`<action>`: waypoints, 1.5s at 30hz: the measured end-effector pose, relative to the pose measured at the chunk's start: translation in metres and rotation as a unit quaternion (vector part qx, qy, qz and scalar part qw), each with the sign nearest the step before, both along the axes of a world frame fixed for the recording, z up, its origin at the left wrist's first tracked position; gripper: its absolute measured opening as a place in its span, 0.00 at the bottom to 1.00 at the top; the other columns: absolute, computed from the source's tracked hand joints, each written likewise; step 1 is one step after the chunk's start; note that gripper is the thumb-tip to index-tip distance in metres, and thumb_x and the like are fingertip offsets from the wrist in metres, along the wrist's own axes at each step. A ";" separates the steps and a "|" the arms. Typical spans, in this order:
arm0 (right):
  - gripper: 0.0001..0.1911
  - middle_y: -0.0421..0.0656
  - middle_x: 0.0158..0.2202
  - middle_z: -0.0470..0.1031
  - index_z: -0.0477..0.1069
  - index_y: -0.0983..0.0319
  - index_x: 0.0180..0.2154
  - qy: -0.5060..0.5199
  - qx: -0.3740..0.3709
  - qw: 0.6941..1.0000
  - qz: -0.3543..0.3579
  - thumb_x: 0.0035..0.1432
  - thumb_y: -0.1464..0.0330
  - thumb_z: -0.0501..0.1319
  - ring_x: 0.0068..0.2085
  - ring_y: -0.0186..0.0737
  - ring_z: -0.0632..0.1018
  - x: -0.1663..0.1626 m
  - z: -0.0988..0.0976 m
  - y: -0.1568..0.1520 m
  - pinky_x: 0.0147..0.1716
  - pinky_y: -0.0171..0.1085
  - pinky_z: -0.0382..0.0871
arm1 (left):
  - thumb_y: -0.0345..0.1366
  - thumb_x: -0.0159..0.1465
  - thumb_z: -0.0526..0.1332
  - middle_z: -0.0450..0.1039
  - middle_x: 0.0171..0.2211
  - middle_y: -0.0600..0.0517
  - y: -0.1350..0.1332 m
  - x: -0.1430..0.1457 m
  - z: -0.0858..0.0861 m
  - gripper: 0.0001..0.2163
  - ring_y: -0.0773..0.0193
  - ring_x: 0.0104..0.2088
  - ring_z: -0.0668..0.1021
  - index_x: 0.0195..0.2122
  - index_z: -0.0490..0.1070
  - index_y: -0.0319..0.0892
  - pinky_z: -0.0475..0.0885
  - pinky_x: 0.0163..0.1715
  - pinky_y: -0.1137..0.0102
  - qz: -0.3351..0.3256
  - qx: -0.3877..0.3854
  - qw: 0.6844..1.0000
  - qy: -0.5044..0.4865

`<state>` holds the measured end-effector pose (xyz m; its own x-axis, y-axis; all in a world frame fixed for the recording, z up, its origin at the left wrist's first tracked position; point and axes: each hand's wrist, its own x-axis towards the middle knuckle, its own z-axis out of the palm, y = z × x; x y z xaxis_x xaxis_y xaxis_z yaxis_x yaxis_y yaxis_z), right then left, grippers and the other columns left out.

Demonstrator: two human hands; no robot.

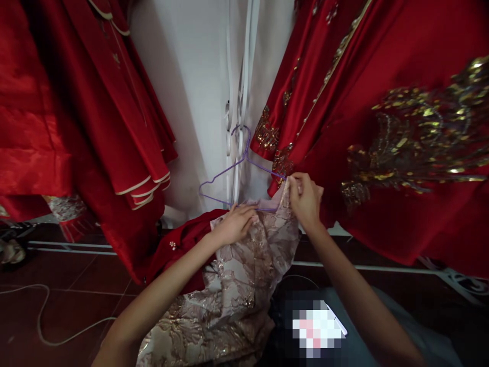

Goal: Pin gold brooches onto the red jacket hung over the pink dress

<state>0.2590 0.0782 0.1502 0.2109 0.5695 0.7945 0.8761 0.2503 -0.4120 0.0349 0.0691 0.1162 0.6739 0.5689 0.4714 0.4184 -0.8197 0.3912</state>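
A purple wire hanger (225, 171) hangs by its hook from white metalwork in the middle of the view. Its right shoulder runs into the top of a pale pink and gold brocade dress (239, 270). My right hand (304, 199) is closed, thumb and fingers pinching the dress fabric at the right end of the hanger. At the hanger's lower bar, my left hand (237, 224) grips the dress's upper edge, fingers bent over the cloth. The left end of the hanger is bare. Below my hands the dress drapes down toward my lap.
Red garments (126, 117) hang at the left, and red gowns with gold sequins (416, 137) at the right. A dark red cloth (179, 250) lies behind the dress. A pixelated phone (319, 326) rests near my lap. A white cable (42, 316) crosses the tiled floor.
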 end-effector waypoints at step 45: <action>0.14 0.37 0.24 0.68 0.65 0.59 0.30 0.107 -0.032 0.977 0.183 0.54 0.55 0.57 0.25 0.35 0.68 0.028 0.000 0.028 0.27 0.34 0.61 | 0.34 0.38 0.70 0.39 0.63 0.35 0.028 -0.178 -0.050 0.57 0.44 0.59 0.59 0.65 0.34 0.40 0.63 0.53 0.59 0.250 -0.131 0.958 0.046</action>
<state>0.2868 0.1065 0.1497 0.1417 0.6843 0.7153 0.6256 0.4981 -0.6005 -0.1432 0.0968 0.0659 0.3173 0.9224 0.2202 0.7758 -0.3860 0.4991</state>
